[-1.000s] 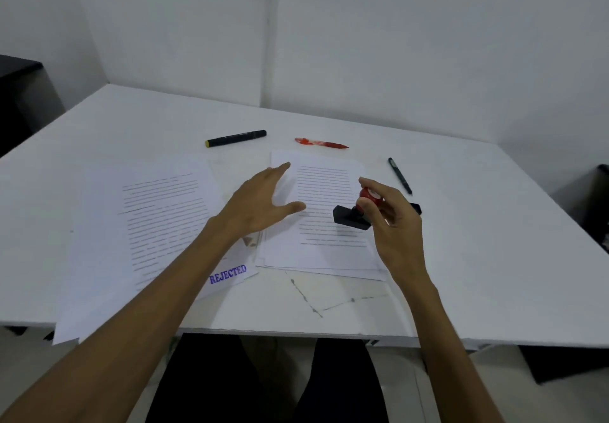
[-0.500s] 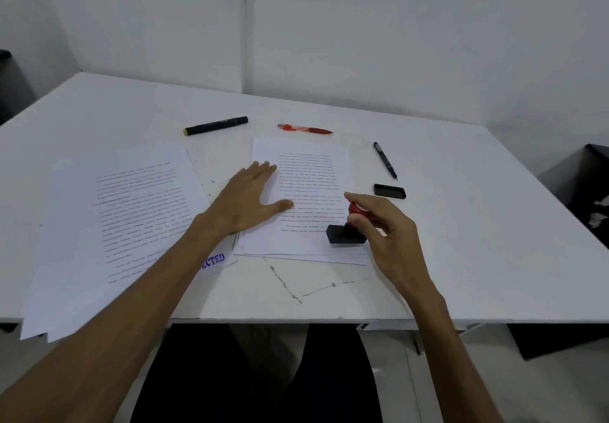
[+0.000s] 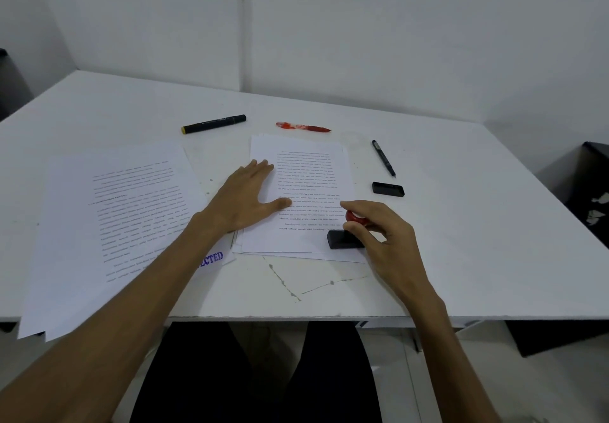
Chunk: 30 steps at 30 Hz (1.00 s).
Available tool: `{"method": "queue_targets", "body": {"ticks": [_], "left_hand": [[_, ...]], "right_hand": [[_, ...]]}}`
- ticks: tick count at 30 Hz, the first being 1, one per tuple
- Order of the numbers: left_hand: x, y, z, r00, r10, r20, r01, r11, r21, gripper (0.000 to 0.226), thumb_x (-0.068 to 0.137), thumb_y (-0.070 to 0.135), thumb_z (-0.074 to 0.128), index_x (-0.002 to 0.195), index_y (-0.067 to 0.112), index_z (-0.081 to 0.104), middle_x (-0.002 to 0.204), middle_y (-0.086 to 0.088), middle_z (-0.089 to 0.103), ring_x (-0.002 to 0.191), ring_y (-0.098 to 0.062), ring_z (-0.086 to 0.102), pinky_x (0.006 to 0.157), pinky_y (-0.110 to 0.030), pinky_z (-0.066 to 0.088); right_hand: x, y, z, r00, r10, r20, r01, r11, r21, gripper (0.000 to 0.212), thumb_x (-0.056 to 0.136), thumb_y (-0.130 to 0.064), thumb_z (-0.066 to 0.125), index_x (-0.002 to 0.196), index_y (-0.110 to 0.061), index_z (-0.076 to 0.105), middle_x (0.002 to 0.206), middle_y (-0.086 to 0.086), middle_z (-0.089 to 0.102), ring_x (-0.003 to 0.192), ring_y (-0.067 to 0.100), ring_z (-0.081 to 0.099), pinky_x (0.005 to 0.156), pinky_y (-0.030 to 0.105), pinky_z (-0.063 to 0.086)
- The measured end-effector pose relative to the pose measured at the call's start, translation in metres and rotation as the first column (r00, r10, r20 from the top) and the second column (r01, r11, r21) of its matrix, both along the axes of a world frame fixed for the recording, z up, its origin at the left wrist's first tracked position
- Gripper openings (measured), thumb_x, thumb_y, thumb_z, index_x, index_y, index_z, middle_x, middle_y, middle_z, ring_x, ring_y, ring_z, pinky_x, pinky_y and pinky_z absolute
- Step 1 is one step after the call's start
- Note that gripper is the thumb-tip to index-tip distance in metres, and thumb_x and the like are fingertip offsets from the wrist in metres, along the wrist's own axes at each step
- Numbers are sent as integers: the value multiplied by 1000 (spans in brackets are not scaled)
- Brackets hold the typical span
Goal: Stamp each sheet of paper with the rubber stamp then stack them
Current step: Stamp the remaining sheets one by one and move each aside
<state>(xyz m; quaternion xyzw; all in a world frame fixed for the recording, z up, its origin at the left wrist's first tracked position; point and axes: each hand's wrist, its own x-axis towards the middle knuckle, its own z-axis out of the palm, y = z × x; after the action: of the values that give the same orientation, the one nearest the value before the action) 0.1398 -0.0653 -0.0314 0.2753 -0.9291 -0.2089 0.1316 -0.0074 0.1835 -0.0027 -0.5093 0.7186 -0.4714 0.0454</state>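
- Left hand (image 3: pixel 245 197) lies flat, fingers straight, pressing the unstamped sheets (image 3: pixel 306 192) on the bench (image 3: pixel 461 225).
- Right hand (image 3: pixel 382 234) pinches the rubber stamp (image 3: pixel 346 233), set on that stack's near right corner.
- Stamped stack (image 3: pixel 112 221) at left reads "ECTED" in blue.

blue stamped letters "ECTED" on the left sheet (image 3: pixel 112 225), printed body text on both papers too small to read
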Motion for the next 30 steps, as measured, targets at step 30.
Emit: {"method": "queue_targets", "body": {"ticks": [30], "left_hand": [[0, -2, -3, 1000, -8, 25, 9, 998, -55, 97, 79, 78, 38, 154, 19, 21, 162, 2, 11, 149, -12, 6, 120, -34, 6]], "right_hand": [[7, 5, -1, 997, -49, -63, 46, 998, -53, 40, 88, -30, 72, 125, -14, 69, 121, -4, 71, 108, 11, 66, 94, 38, 56]]}}
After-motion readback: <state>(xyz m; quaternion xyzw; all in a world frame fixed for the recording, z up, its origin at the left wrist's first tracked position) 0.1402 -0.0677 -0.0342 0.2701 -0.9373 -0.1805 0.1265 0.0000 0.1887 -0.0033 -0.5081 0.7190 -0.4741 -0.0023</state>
